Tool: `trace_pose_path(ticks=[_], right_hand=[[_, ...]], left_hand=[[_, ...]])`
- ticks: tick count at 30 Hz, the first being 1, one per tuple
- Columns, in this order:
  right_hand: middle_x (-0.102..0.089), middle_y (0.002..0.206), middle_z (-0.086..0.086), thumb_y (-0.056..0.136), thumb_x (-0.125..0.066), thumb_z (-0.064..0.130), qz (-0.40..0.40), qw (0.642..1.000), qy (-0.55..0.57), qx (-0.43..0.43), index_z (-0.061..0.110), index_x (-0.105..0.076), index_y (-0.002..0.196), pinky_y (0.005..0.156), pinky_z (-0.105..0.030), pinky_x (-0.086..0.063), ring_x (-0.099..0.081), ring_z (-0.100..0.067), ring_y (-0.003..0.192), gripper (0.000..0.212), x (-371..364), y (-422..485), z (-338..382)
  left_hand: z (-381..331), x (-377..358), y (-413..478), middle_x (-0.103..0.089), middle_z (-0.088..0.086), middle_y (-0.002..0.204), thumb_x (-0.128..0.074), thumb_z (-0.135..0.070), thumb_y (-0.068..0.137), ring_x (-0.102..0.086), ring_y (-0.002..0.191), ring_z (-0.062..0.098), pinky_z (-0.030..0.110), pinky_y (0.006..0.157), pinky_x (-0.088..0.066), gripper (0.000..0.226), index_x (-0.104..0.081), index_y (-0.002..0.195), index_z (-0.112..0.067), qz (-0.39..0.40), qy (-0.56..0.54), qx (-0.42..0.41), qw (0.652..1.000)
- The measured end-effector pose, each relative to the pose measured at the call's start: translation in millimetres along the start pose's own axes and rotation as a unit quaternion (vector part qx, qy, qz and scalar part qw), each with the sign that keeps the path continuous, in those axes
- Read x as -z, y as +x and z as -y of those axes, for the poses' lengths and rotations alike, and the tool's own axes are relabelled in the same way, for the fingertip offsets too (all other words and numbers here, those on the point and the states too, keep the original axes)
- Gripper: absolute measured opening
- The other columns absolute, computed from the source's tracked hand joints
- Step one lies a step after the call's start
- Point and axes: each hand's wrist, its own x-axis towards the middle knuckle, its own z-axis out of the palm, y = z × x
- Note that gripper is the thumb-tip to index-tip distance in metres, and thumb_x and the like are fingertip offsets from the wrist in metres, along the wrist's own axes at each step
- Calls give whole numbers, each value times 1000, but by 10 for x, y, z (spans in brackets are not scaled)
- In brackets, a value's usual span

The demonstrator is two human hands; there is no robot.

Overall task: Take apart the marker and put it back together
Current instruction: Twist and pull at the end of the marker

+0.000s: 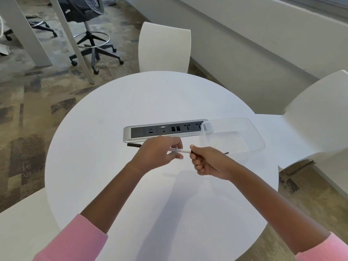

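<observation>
A slim white marker barrel (pixel 178 150) with small print runs level between both hands above the round white table (pixel 116 113). My left hand (pixel 160 153) grips its left part. My right hand (pixel 205 161) is closed around the black end piece (pixel 192 152). A thin dark rod (pixel 226 153) sticks out past my right hand to the right. A dark cap-like piece (pixel 134 145) lies on the table to the left of my left hand, below the power strip.
A silver and grey power and data strip (pixel 150 131) is set into the table behind the hands. A clear plastic bin (pixel 233 136) sits at its right end. White chairs (pixel 164 48) stand at the far side and the right.
</observation>
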Motion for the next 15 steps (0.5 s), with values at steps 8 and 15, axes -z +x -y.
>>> trace_pose_path(ticks=[8,15], right_hand=[[-26,39,10,93,-43,39,-35,994,104,3,19,-32,51,34,-13,-22,-23,-6,34,48,-97,-9,-20],[-28,39,12,95,-43,32,-103,982,98,125,18,-32,53,38,-14,-23,-23,-6,36,45,-186,-5,-36]], left_hand=[[-47,-52,-59,-68,1,66,-60,-24,83,-55,53,24,24,48,-30,15,-67,77,-12,-140,56,-99,984],[-76,-66,-43,-68,-2,66,-56,-25,89,-47,49,4,22,48,-27,20,-69,80,-11,-118,-38,-40,991]])
